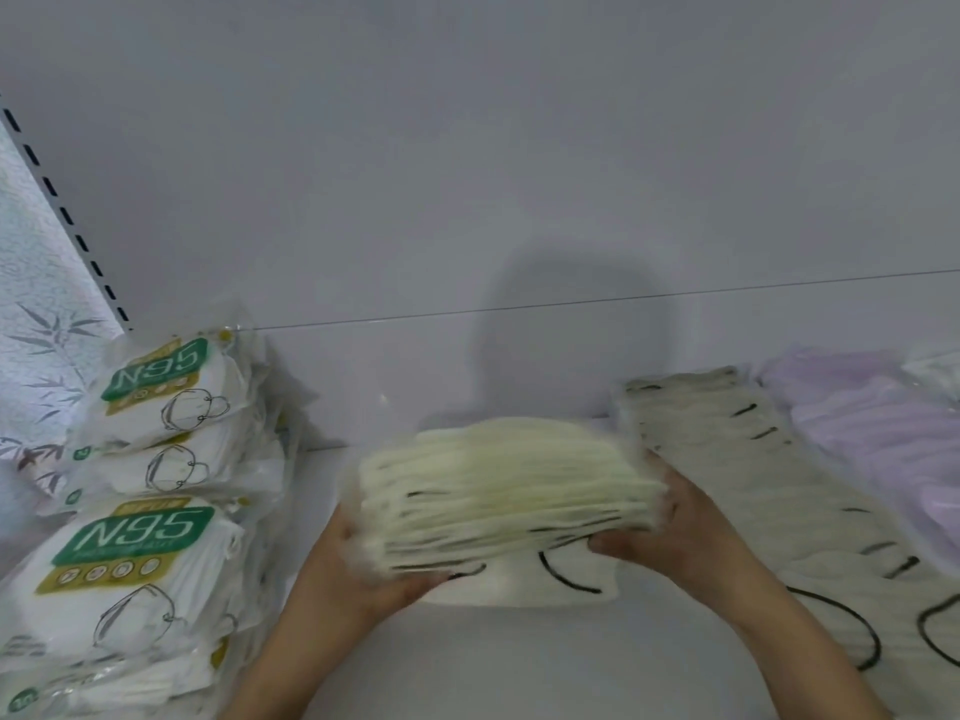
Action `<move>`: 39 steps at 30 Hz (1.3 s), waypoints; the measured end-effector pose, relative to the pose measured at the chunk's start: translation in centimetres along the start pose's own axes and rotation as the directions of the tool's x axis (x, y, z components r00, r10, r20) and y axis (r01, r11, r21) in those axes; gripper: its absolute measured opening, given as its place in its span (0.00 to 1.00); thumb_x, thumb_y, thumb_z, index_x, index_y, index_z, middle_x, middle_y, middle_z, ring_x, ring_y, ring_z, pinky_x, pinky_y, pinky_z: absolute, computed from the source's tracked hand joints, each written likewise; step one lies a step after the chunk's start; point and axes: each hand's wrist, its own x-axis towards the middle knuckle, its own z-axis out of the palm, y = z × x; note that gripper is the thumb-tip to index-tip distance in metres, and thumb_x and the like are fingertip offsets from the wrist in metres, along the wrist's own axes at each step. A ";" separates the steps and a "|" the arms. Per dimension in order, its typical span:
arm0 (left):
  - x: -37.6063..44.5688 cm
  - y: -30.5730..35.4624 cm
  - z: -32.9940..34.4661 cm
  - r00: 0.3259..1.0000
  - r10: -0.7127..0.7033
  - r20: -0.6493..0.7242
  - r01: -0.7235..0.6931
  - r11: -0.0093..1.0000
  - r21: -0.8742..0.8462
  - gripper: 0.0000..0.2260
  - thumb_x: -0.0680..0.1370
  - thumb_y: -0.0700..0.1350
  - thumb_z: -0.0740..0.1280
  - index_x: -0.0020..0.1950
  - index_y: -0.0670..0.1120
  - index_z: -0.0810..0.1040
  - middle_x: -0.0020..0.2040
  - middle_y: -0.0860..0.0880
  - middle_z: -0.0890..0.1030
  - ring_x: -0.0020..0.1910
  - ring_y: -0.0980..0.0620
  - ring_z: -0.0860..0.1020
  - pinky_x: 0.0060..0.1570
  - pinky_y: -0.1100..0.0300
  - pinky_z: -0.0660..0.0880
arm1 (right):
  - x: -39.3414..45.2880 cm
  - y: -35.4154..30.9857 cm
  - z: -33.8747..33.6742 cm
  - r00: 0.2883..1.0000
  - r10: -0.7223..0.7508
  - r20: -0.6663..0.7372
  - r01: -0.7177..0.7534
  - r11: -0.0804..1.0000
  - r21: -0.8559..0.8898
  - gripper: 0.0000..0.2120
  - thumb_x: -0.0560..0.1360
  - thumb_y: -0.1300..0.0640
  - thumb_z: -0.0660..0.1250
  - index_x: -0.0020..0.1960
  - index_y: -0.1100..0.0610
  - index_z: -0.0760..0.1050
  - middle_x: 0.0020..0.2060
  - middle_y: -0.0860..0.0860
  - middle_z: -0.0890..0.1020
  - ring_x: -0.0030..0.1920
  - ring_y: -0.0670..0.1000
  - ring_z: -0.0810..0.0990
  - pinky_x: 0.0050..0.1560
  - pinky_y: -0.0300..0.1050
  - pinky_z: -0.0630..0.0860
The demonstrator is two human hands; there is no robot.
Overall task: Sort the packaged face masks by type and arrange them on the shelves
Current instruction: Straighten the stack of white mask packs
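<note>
Hands gripping pale yellow mask stack (498,491) at center of frame, just above white shelf (519,667).

Left hand (363,563) clasping the stack's lower left end, right hand (670,522) pinching its right end, fingers (608,543) curled under the lower edge. Lying beneath the stack, one white mask with black loops (545,579). Leaning at left of frame, N95 packs (150,475); spreading at right, grey masks (753,485), with lilac masks (883,423) beyond at far right.
</note>
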 end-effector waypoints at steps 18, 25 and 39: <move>0.4 -0.6 0.6 0.997 -0.059 0.041 0.061 0.996 -0.066 0.29 0.62 0.51 0.84 0.61 0.50 0.81 0.56 0.54 0.86 0.58 0.55 0.83 0.58 0.59 0.79 | 0.7 1.3 0.9 0.989 0.143 0.037 -0.143 0.990 0.004 0.34 0.55 0.49 0.81 0.60 0.50 0.78 0.49 0.45 0.86 0.51 0.50 0.84 0.51 0.47 0.82; 4.5 1.4 2.6 0.983 -0.181 0.033 0.180 0.911 -0.372 0.28 0.68 0.52 0.79 0.66 0.50 0.78 0.60 0.48 0.84 0.60 0.48 0.83 0.61 0.47 0.76 | 4.0 -2.2 0.0 0.997 0.012 -0.080 0.001 0.988 0.153 0.22 0.67 0.54 0.80 0.59 0.54 0.78 0.52 0.50 0.86 0.53 0.51 0.84 0.53 0.47 0.81; 11.9 -2.7 7.7 0.917 -0.374 -0.139 0.371 0.927 -0.051 0.40 0.75 0.69 0.63 0.81 0.49 0.57 0.78 0.49 0.67 0.76 0.48 0.66 0.76 0.49 0.62 | 10.1 6.0 5.7 0.968 -0.246 -0.056 0.051 0.408 -0.912 0.37 0.78 0.31 0.45 0.79 0.52 0.56 0.79 0.55 0.52 0.78 0.60 0.54 0.71 0.65 0.58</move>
